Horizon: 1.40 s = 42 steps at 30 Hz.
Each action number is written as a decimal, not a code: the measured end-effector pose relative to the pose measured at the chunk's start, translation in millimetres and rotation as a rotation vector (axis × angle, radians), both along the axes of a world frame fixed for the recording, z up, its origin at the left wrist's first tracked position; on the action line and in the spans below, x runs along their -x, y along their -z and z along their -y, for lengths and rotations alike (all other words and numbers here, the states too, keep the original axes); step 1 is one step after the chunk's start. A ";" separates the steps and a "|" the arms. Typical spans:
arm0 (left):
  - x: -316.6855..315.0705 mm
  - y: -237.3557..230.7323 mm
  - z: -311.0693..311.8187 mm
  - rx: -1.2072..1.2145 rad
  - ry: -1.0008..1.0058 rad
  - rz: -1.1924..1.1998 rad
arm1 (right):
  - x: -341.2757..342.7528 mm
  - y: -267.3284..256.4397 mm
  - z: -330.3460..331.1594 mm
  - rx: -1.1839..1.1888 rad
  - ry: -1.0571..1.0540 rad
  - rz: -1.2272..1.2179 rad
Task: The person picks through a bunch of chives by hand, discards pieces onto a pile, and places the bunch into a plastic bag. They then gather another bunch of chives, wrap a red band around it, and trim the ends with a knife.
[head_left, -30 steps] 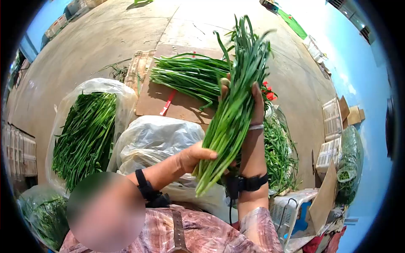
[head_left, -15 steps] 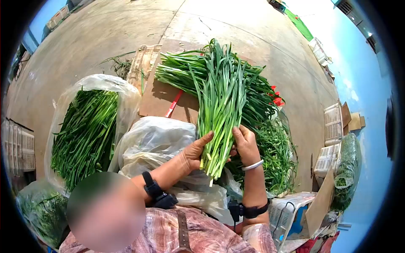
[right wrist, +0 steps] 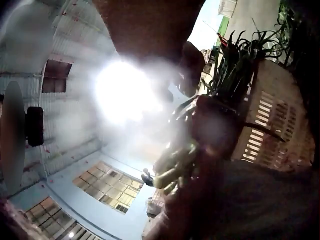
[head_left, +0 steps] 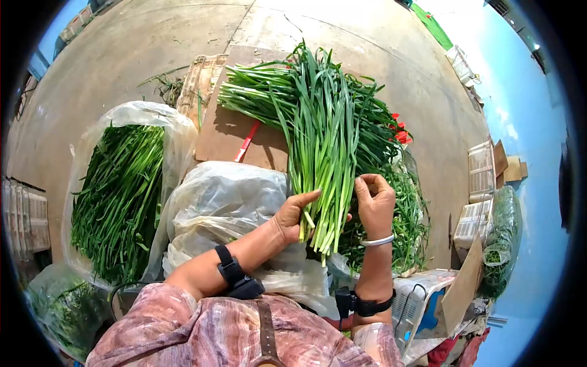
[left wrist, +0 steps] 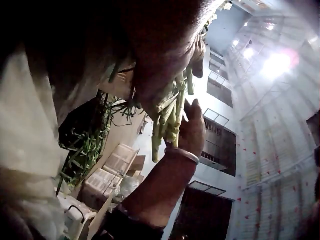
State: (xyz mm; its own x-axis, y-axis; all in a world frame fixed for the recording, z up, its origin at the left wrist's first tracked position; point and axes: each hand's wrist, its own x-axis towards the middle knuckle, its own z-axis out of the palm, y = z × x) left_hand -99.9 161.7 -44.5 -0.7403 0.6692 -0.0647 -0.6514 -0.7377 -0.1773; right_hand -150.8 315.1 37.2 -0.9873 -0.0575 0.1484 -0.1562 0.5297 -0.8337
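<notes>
My left hand (head_left: 292, 215) grips a bunch of garlic chives (head_left: 324, 153) near the pale cut ends, thumb across the front. The leafy tops point away from the body, over a pile of chives (head_left: 257, 92) on a cardboard sheet (head_left: 214, 137). At the bunch's right edge is my right hand (head_left: 376, 205), thumb and forefinger bent toward each other with nothing visible between them. In the left wrist view, the cut ends (left wrist: 170, 117) hang below the left hand, and the right hand (left wrist: 194, 127) is beside them. Glare blurs much of the right wrist view.
A plastic bag (head_left: 177, 122) full of greens stands at left. Crumpled clear plastic (head_left: 226, 189) lies in front of the cardboard. Loose greens (head_left: 397, 214) fill a container on the right. Crates (head_left: 480, 168) stand along the blue wall (head_left: 544, 171).
The bunch came down from a raised, tilted hold to lie nearly straight away from the body. My right hand went from behind the leaves to the lower right side, then slightly away from the stalks.
</notes>
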 end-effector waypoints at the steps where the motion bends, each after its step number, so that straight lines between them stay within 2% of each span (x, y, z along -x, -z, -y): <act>1: -0.3 2.6 -1.3 0.019 -0.027 -0.032 | -0.1 1.6 -3.1 0.007 -0.034 -0.024; 2: -0.7 -4.4 -0.7 -0.045 -0.032 0.024 | -3.7 -3.7 -0.8 0.007 -0.034 -0.018; 4: 0.1 1.8 -2.4 -0.162 -0.039 0.094 | -15.0 -20.9 6.6 0.130 -0.104 0.245; 5: -0.5 4.5 -3.0 -0.165 -0.042 0.066 | -16.8 -18.9 9.1 0.082 -0.125 0.226; 6: -0.4 10.4 -4.9 -0.168 -0.038 0.070 | -15.1 -12.2 9.7 -0.094 -0.123 0.202; 8: 1.0 21.2 -9.2 -0.019 -0.044 0.074 | -20.4 -9.6 19.8 -0.474 -0.166 0.063; 9: 1.1 23.0 -13.6 -0.007 -0.067 0.094 | -20.9 -5.3 22.4 -0.503 -0.149 0.100; 10: 0.7 26.1 -15.3 -0.010 -0.069 0.096 | -19.6 0.7 19.1 -0.505 -0.151 0.102; 12: 1.8 29.6 -15.8 -0.008 -0.087 0.082 | -13.8 7.2 10.0 -0.341 -0.183 0.123; 19: -0.3 13.2 -12.7 0.046 -0.049 0.043 | -11.9 0.1 -9.9 0.226 -0.142 0.446; 20: -1.6 8.4 -11.6 0.086 -0.041 0.045 | -13.4 -1.5 -9.3 0.225 -0.144 0.445; 23: -3.0 14.0 -9.4 0.159 -0.020 0.004 | -20.9 -3.6 -4.6 -0.199 -0.106 0.172; 28: -3.3 14.5 -10.8 0.278 0.038 0.029 | -22.5 -5.0 -2.8 -0.129 -0.139 0.128; 31: -1.6 9.8 -12.8 0.339 0.048 -0.008 | -20.0 -5.5 -3.4 0.120 -0.151 0.288; 32: -0.8 12.0 -13.4 0.339 0.042 -0.008 | -21.5 -13.1 -3.5 0.120 -0.157 0.288; 34: -0.6 18.4 -12.9 0.378 0.076 -0.010 | -25.6 -28.0 -10.5 0.481 -0.110 0.455; 36: -0.9 17.4 -11.2 0.402 0.102 0.027 | -21.9 -27.3 -43.9 0.743 -0.001 0.371; 38: -1.9 14.3 -9.9 0.352 0.105 0.036 | -17.4 -25.2 -95.6 0.797 0.182 0.177; 39: -1.7 16.8 -10.0 0.288 0.122 0.029 | -15.6 -18.4 -132.8 0.911 0.146 0.158; 40: -2.1 19.9 -11.4 0.253 0.108 -0.009 | -15.9 -18.9 -148.3 0.840 0.358 0.098; 42: -2.9 17.1 -11.7 0.239 0.107 -0.017 | -4.1 27.2 -222.8 -0.075 0.524 0.088</act>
State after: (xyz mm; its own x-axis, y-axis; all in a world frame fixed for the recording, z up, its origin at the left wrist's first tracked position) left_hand -97.1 173.4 -61.5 -0.6686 0.7107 -0.2189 -0.7292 -0.6843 0.0058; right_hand -146.7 537.9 10.0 -0.8952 0.4388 0.0779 0.2141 0.5767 -0.7884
